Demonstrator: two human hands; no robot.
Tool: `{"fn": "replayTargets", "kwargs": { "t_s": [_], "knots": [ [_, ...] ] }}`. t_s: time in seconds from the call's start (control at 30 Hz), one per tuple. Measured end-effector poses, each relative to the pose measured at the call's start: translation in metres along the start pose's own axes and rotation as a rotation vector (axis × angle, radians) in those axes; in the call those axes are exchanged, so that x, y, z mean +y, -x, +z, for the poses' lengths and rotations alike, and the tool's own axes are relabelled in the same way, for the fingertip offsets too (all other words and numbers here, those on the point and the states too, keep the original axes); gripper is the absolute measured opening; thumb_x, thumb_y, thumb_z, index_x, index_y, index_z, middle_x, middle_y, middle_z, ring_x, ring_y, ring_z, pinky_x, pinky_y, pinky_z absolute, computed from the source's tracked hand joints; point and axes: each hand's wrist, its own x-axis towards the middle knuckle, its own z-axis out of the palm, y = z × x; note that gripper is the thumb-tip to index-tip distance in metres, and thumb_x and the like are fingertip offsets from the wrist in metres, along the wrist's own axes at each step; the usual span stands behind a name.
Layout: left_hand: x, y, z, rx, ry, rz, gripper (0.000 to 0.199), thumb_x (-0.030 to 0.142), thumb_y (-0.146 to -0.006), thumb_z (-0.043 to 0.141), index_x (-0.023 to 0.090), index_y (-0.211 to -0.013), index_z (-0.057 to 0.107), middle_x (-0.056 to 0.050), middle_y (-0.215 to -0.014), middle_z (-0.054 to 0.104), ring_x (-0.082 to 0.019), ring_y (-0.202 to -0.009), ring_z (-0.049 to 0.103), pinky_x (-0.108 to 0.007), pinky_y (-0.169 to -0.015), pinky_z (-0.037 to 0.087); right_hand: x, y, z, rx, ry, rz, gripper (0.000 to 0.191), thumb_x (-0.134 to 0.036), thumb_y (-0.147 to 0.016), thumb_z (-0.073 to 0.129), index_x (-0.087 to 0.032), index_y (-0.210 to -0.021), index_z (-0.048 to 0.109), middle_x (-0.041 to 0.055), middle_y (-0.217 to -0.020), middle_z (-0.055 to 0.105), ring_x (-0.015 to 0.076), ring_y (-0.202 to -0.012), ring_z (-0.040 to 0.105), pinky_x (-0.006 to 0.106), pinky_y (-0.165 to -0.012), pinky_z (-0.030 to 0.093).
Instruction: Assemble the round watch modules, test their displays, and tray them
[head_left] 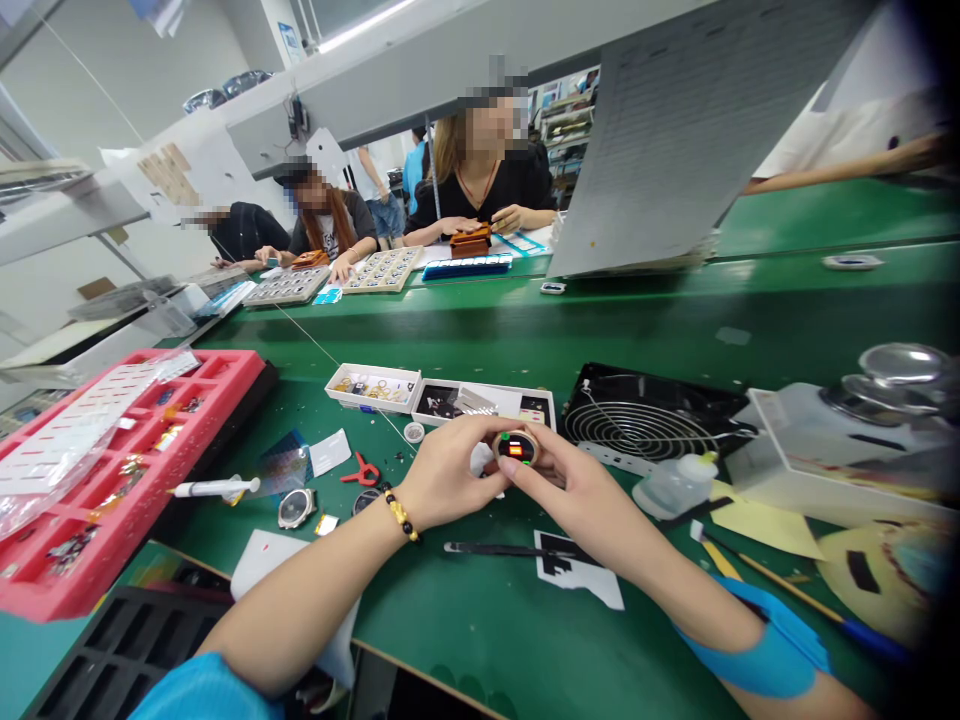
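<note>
Both my hands meet over the middle of the green bench, holding a small round watch body [517,449] with a lit display. My left hand [450,470], with a beaded bracelet at the wrist, grips its left side. My right hand [559,470] holds the right side, its thumb near the lower edge of the screen. Below them lie black tweezers [487,548] and a black-and-white cut sheet [581,570]. Left of my left hand are a red spring clamp [361,469], a round watch case [296,508] and a white syringe [215,488].
A pink foam tray [247,365] of small parts stands at left. White parts boxes [375,385] sit beyond my hands. To the right are a black fan [637,420], a clear bottle [679,485] and a metal-lidded dispenser [900,385]. Co-workers sit across the bench.
</note>
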Motion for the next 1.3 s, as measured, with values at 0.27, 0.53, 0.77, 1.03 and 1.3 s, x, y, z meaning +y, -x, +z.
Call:
{"fn": "replayTargets", "kwargs": {
  "t_s": [0.27, 0.53, 0.77, 1.03, 1.3],
  "knots": [
    [0.0009, -0.0003, -0.0005, 0.000, 0.007, 0.004, 0.044, 0.011, -0.081, 0.070, 0.021, -0.124, 0.064, -0.006, -0.117, 0.075, -0.022, -0.105, 0.072, -0.036, -0.097, 0.058, 0.0003, -0.0005, 0.0001, -0.004, 0.003, 0.003, 0.044, -0.049, -0.098, 0.059, -0.029, -0.137, 0.058, 0.0032, -0.098, 0.069, 0.0274, -0.099, 0.069, 0.043, -0.091, 0.055],
    [0.0004, 0.0002, 0.0000, 0.003, 0.001, 0.003, 0.043, 0.014, -0.082, 0.071, 0.022, -0.124, 0.064, -0.006, -0.119, 0.075, -0.023, -0.108, 0.072, -0.036, -0.097, 0.059, 0.0009, -0.0007, -0.0005, -0.018, -0.017, 0.003, 0.043, -0.053, -0.099, 0.057, -0.027, -0.134, 0.058, 0.0035, -0.096, 0.069, 0.0273, -0.096, 0.068, 0.042, -0.088, 0.053],
    [0.0016, -0.0012, -0.0004, 0.007, 0.013, 0.018, 0.041, 0.013, -0.083, 0.069, 0.021, -0.123, 0.065, -0.006, -0.118, 0.075, -0.022, -0.106, 0.072, -0.035, -0.097, 0.058, 0.0030, -0.0008, 0.0007, 0.005, 0.018, -0.009, 0.037, -0.051, -0.098, 0.058, -0.030, -0.129, 0.060, 0.0014, -0.092, 0.063, 0.0250, -0.089, 0.065, 0.040, -0.082, 0.053],
    [0.0015, -0.0006, -0.0011, 0.002, 0.013, 0.021, 0.042, 0.013, -0.083, 0.069, 0.021, -0.124, 0.064, -0.007, -0.119, 0.075, -0.022, -0.108, 0.072, -0.035, -0.098, 0.058, 0.0000, -0.0001, 0.0001, 0.001, 0.010, -0.002, 0.040, -0.049, -0.097, 0.059, -0.030, -0.132, 0.058, 0.0016, -0.095, 0.065, 0.0249, -0.092, 0.066, 0.039, -0.084, 0.053],
    [0.0001, -0.0005, -0.0006, 0.008, 0.011, 0.024, 0.043, 0.013, -0.082, 0.070, 0.021, -0.124, 0.064, -0.006, -0.119, 0.075, -0.023, -0.107, 0.072, -0.035, -0.097, 0.058, -0.0041, 0.0005, -0.0006, -0.006, -0.003, -0.012, 0.041, -0.050, -0.097, 0.058, -0.028, -0.131, 0.059, 0.0017, -0.096, 0.064, 0.0234, -0.090, 0.064, 0.037, -0.082, 0.051]
  ]
}}
